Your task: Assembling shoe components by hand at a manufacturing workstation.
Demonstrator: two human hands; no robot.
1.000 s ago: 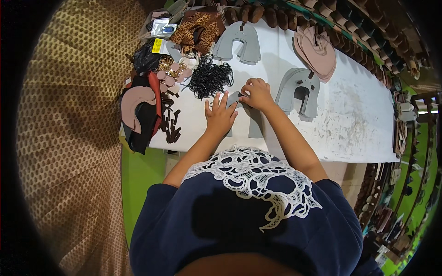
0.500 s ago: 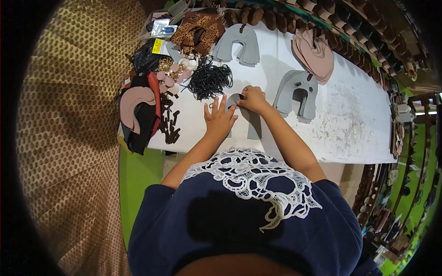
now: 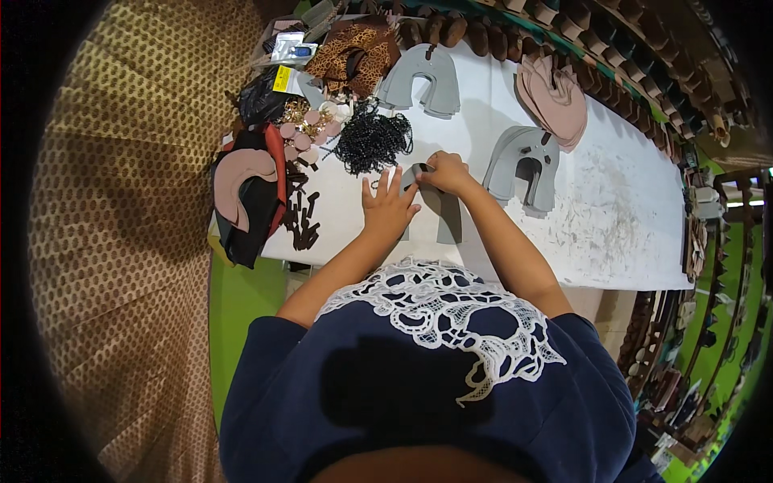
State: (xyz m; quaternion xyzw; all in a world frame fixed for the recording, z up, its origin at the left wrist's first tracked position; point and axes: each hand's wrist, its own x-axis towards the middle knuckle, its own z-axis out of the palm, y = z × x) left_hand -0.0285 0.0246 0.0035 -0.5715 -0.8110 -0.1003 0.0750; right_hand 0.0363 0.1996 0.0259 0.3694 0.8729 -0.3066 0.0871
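Grey piece (image 3: 449, 219), arched: lying on the table (image 3: 628, 173), close to the near edge, legs pointing toward that edge. Observed: left hand (image 3: 389, 211) set over the left side of the bend, fingers spread, gripping nothing. Observed: right hand (image 3: 448, 172), fingers bent at a dark tab (image 3: 422, 168) on the bend; cannot tell whether pinched tight or merely pressed.

Judged main risk: pushing the tab askew, likely from working with fingertips covering the spot. Judged further risk: turning the grey piece, through light bracing on one side only. Possible also: drawing the legs over the near edge by a pull toward the body. Lesser hazard: snagging the black cords (image 3: 370, 138), heaped just beyond the left fingertips, or scattering the dark strips (image 3: 302, 216) by the near left corner, through a wide leftward sweep.
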